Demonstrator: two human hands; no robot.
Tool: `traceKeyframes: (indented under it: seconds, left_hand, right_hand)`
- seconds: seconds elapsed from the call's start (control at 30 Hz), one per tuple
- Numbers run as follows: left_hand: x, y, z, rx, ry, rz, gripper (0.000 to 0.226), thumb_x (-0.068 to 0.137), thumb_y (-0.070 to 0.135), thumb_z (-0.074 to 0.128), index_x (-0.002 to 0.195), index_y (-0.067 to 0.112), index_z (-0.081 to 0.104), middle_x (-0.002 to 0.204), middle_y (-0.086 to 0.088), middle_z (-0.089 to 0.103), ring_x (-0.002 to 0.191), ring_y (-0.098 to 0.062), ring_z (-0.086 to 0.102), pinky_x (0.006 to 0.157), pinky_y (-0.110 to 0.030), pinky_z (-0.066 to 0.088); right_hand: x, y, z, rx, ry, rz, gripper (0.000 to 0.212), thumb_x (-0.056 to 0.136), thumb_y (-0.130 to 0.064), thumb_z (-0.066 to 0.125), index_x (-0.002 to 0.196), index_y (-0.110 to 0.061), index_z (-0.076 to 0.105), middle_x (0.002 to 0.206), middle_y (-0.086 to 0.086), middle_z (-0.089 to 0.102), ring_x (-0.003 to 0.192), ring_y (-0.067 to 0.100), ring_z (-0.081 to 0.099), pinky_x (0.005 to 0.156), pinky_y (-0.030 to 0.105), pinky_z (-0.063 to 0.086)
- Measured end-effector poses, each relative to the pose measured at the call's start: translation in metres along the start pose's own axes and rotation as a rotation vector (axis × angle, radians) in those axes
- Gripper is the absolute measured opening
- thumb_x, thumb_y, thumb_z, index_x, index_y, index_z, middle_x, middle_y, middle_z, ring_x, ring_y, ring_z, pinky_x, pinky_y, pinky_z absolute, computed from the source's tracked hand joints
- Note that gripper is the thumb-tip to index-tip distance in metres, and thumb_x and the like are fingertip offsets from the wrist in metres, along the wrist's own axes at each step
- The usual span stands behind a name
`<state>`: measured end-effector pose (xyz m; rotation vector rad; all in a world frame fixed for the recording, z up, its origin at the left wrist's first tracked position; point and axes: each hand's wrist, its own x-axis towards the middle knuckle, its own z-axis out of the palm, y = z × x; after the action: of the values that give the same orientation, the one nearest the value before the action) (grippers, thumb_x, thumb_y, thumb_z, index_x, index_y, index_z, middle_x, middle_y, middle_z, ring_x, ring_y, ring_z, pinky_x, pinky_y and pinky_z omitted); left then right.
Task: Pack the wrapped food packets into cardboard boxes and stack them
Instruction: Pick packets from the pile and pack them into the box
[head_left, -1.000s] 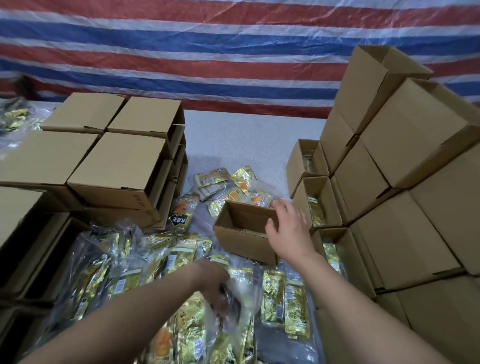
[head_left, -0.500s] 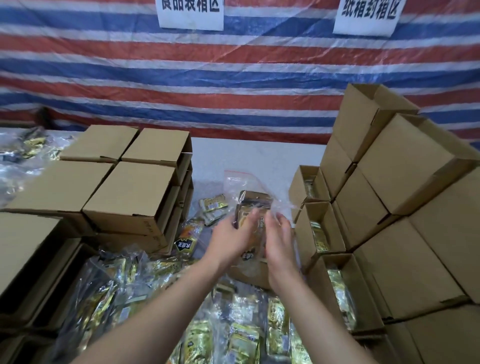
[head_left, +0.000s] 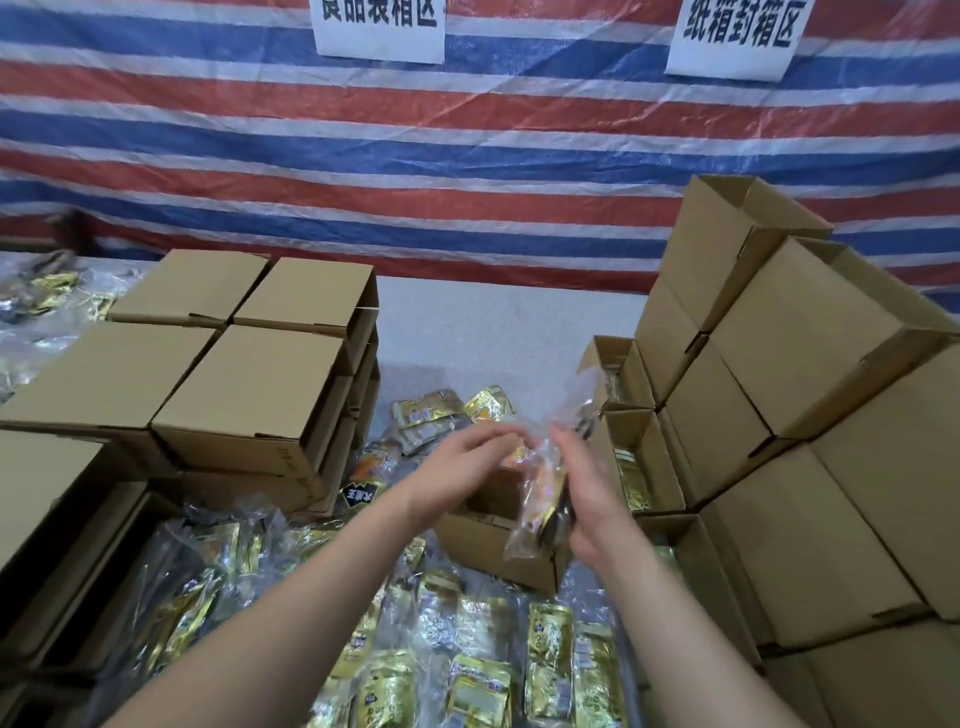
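Two hands over one open box (head_left: 480, 540) at the table's middle. Left hand (head_left: 457, 475) with fingers nearly straight, touching the upper part of a wrapped packet (head_left: 543, 512). Right hand (head_left: 584, 499) against the packet's right side, fingers long and only lightly bent; whether grasping or merely pressing, cannot tell. Packet upright in clear plastic, lower end just above the box's right rim. Three more open boxes (head_left: 631, 457) in a row to the right, gold packets visible inside each. On the left, a stack of closed boxes (head_left: 249, 384), four lids on top. On the right, a taller stack of boxes (head_left: 779, 364), at least seven. Loose gold packets (head_left: 467, 670) across the near table, too many and too overlapped to count. Two white signs (head_left: 379, 26) on the striped tarp (head_left: 467, 156). Compared with half a second ago: packet lower and turned edge-on, shifted right, hands closer to the box opening.
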<state>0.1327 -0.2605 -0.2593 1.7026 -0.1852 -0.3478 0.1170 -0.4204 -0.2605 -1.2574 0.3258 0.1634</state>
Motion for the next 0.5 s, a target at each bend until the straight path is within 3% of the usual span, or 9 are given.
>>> traceKeyframes:
  seconds: [0.03, 0.1, 0.17, 0.23, 0.27, 0.3, 0.37, 0.43, 0.5]
  left_hand:
    - [0.005, -0.011, -0.006, 0.023, 0.062, -0.036, 0.021, 0.1, 0.035, 0.053, 0.116, 0.034, 0.068, 0.12, 0.016, 0.066, 0.115, -0.002, 0.058, 0.093, -0.017, 0.047]
    - [0.015, -0.038, -0.016, 0.255, 0.156, -0.172, 0.038, 0.1, 0.041, 0.051, 0.134, 0.024, 0.056, 0.136, 0.004, 0.057, 0.124, -0.014, 0.053, 0.1, -0.031, 0.048]
    - [0.022, -0.064, -0.021, 0.53, 0.126, -0.324, 0.055, 0.101, 0.041, 0.049, 0.15, 0.018, 0.038, 0.152, -0.005, 0.042, 0.137, -0.024, 0.043, 0.112, -0.041, 0.039]
    - [0.028, -0.085, -0.024, 0.575, 0.067, -0.43, 0.062, 0.103, 0.037, 0.047, 0.157, 0.017, 0.022, 0.159, -0.009, 0.032, 0.143, -0.027, 0.035, 0.114, -0.039, 0.032]
    - [0.03, -0.093, -0.024, 0.549, 0.037, -0.472, 0.062, 0.104, 0.033, 0.045, 0.158, 0.018, 0.018, 0.158, -0.011, 0.033, 0.141, -0.028, 0.037, 0.112, -0.037, 0.034]
    - [0.031, -0.099, -0.024, 0.537, 0.01, -0.5, 0.06, 0.105, 0.029, 0.043, 0.158, 0.019, 0.016, 0.155, -0.013, 0.037, 0.138, -0.029, 0.043, 0.108, -0.035, 0.038]
    - [0.031, -0.108, -0.02, 0.578, -0.042, -0.487, 0.053, 0.105, 0.019, 0.039, 0.155, 0.018, 0.022, 0.145, -0.015, 0.051, 0.126, -0.028, 0.054, 0.101, -0.031, 0.044]
    - [0.03, -0.113, -0.016, 0.627, -0.031, -0.447, 0.039, 0.104, 0.019, 0.039, 0.144, 0.017, 0.041, 0.127, -0.015, 0.064, 0.105, -0.023, 0.062, 0.084, -0.028, 0.048]
    - [0.027, -0.113, -0.014, 0.596, -0.004, -0.43, 0.019, 0.102, 0.027, 0.047, 0.119, 0.027, 0.054, 0.102, -0.007, 0.068, 0.078, -0.015, 0.062, 0.061, -0.023, 0.048]
  right_hand:
    - [0.003, -0.003, -0.004, 0.017, 0.016, 0.006, 0.034, 0.095, -0.036, 0.06, 0.116, -0.011, 0.066, 0.107, 0.016, 0.074, 0.086, 0.025, 0.071, 0.077, 0.039, 0.056]
    - [0.011, -0.007, -0.009, 0.043, 0.026, 0.01, 0.038, 0.096, -0.041, 0.055, 0.115, -0.01, 0.067, 0.106, 0.015, 0.074, 0.092, 0.029, 0.072, 0.083, 0.042, 0.056]
    - [0.02, -0.006, -0.009, -0.015, 0.052, -0.04, 0.032, 0.097, -0.04, 0.057, 0.113, -0.015, 0.069, 0.107, 0.008, 0.075, 0.102, 0.028, 0.071, 0.087, 0.042, 0.055]
    - [0.032, 0.0, -0.004, -0.273, 0.067, -0.147, 0.036, 0.093, -0.047, 0.06, 0.115, -0.02, 0.068, 0.101, -0.007, 0.073, 0.098, 0.011, 0.069, 0.076, 0.024, 0.052]
    - [0.038, 0.004, -0.001, -0.417, 0.044, -0.187, 0.044, 0.09, -0.053, 0.061, 0.119, -0.021, 0.066, 0.094, -0.011, 0.07, 0.087, 0.003, 0.067, 0.067, 0.016, 0.048]
    - [0.045, 0.009, 0.001, -0.537, 0.0, -0.204, 0.048, 0.088, -0.055, 0.063, 0.124, -0.024, 0.063, 0.087, -0.013, 0.065, 0.075, -0.001, 0.062, 0.06, 0.012, 0.045]
    - [0.057, 0.02, 0.003, -0.724, -0.13, -0.226, 0.033, 0.089, -0.049, 0.066, 0.119, -0.038, 0.058, 0.076, -0.015, 0.053, 0.061, -0.006, 0.051, 0.053, 0.01, 0.042]
    - [0.068, 0.032, 0.002, -0.946, -0.307, -0.229, 0.012, 0.083, -0.052, 0.066, 0.086, -0.041, 0.062, 0.068, -0.014, 0.054, 0.058, -0.008, 0.049, 0.052, 0.014, 0.039]
    - [0.075, 0.044, -0.004, -1.167, -0.496, -0.138, 0.017, 0.079, -0.057, 0.06, 0.078, -0.041, 0.062, 0.071, -0.019, 0.062, 0.063, -0.007, 0.054, 0.058, 0.019, 0.044]
